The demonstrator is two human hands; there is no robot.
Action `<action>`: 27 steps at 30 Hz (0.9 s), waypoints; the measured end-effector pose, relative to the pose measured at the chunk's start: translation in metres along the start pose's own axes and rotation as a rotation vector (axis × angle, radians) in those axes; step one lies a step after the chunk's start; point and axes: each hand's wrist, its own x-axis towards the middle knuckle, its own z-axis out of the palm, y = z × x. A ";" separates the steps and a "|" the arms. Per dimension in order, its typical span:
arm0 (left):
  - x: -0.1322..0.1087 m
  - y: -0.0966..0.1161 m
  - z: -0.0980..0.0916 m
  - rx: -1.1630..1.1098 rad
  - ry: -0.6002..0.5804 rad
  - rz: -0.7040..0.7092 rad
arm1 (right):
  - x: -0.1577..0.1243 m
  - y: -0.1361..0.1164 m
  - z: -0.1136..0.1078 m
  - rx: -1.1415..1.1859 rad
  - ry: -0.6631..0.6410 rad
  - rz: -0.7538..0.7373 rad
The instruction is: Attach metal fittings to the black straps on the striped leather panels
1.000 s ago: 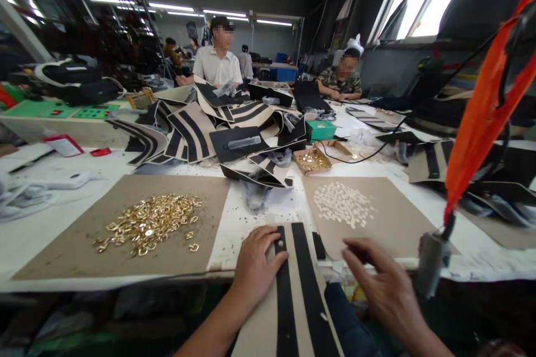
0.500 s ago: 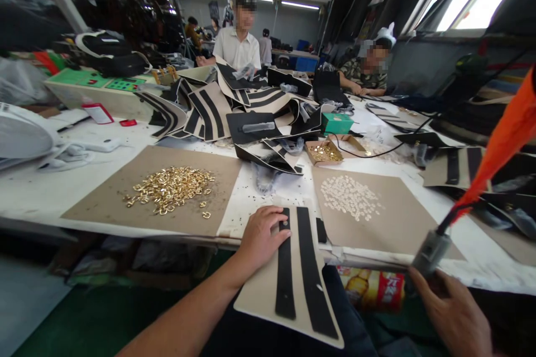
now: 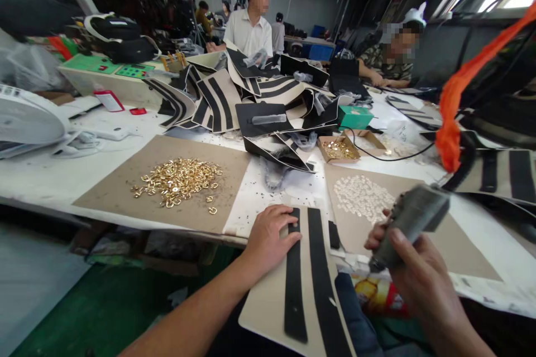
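Observation:
A beige panel with two black strips (image 3: pixel 305 273) slopes from the table's front edge down over my lap. My left hand (image 3: pixel 272 234) holds its upper left part, fingertips and thumb on either side of a small round spot near the top of the left strip. A grey hand-held power tool, seemingly an electric screwdriver (image 3: pixel 412 220), is gripped in my right hand (image 3: pixel 419 268), raised in front of the table edge to the right of the panel. Its narrow end points down and left. An orange-wrapped cord (image 3: pixel 450 117) hangs above the tool.
Gold buckle-like pieces (image 3: pixel 178 181) lie heaped on a left cardboard sheet (image 3: pixel 125 201). Small clear discs (image 3: pixel 362 195) cover part of the right sheet. Behind stand striped panels (image 3: pixel 218 100), a small box of gold parts (image 3: pixel 338 149) and a green box (image 3: pixel 355 117). Two people work across the table.
My right hand has lifted the grey tool up and left, toward the panel. The orange cord has gone slack and bent. My left hand keeps its place on the panel; the view has shifted slightly.

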 end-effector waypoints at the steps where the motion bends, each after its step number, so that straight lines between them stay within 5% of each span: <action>1: 0.000 0.000 0.000 -0.004 -0.003 -0.001 | 0.005 -0.004 0.026 0.138 -0.076 -0.023; 5: 0.000 0.001 -0.001 -0.025 -0.009 -0.025 | 0.028 -0.008 0.108 0.376 -0.216 -0.122; 8: 0.000 0.001 0.000 -0.027 -0.008 -0.041 | 0.042 0.004 0.137 0.336 -0.236 -0.162; 15: 0.001 0.002 -0.004 -0.036 -0.050 -0.014 | 0.049 0.036 0.145 0.194 -0.258 -0.152; 27: 0.003 0.003 -0.007 -0.053 -0.090 -0.014 | 0.052 0.042 0.143 0.028 -0.338 -0.231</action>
